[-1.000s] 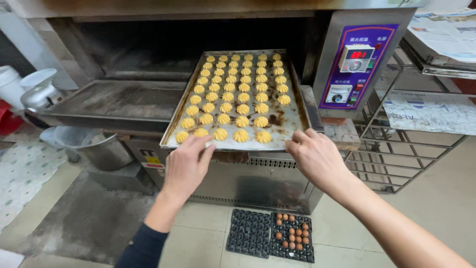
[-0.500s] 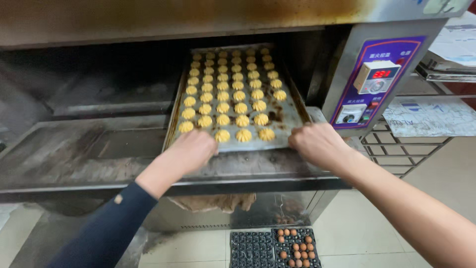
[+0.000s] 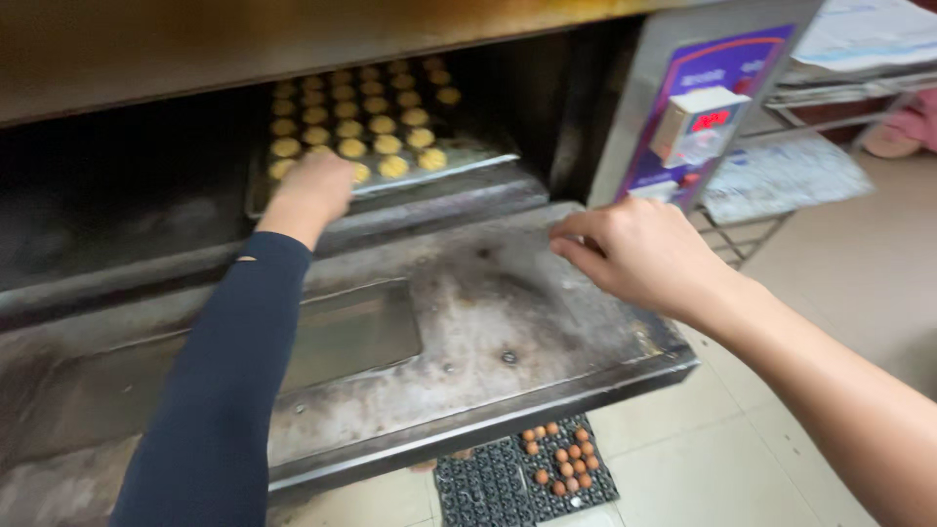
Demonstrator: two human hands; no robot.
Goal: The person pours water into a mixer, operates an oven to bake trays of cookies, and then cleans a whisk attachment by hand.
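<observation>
A dark oven point(image 3: 146, 195) fills the view, its worn door point(image 3: 468, 322) folded down flat. Inside the oven sits a tray point(image 3: 468, 156) of yellow cookies point(image 3: 386, 122). The left hand point(image 3: 312, 185) presses the tray's front edge. The right hand point(image 3: 634, 254) hovers loosely curled, empty, over the door.

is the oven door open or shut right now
Open. The oven door lies folded down flat, with the tray of cookies inside the chamber and the left hand on it.
</observation>
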